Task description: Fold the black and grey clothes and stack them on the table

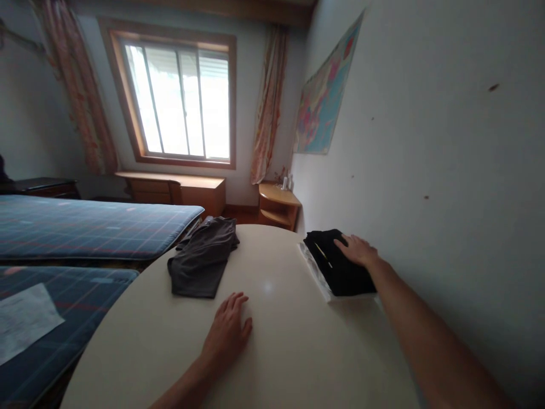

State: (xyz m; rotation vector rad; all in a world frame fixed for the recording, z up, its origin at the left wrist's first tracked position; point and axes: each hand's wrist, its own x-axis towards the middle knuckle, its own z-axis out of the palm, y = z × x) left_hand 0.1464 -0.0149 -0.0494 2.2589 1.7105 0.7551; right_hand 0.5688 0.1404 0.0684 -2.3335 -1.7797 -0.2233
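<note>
My right hand [356, 249] rests with its fingers stretched out on a folded black garment [336, 272]. That garment lies on top of something white and folded [317, 275], whose edge shows along the left and front, by the wall. A small pale strip marks the black cloth. My left hand [230, 324] is over the near middle of the round cream table [272, 363], fingers apart and holding nothing. Beyond it to the left, a dark grey garment [204, 258], which looks like shorts or trousers, lies at the table's far left edge.
Two mattresses with blue checked covers [97, 227] stand left of the table; a white paper [28, 318] lies on the nearer one. A white wall [447, 142] with a map [326, 91] runs along the right. Low wooden furniture [279, 196] stands at the back.
</note>
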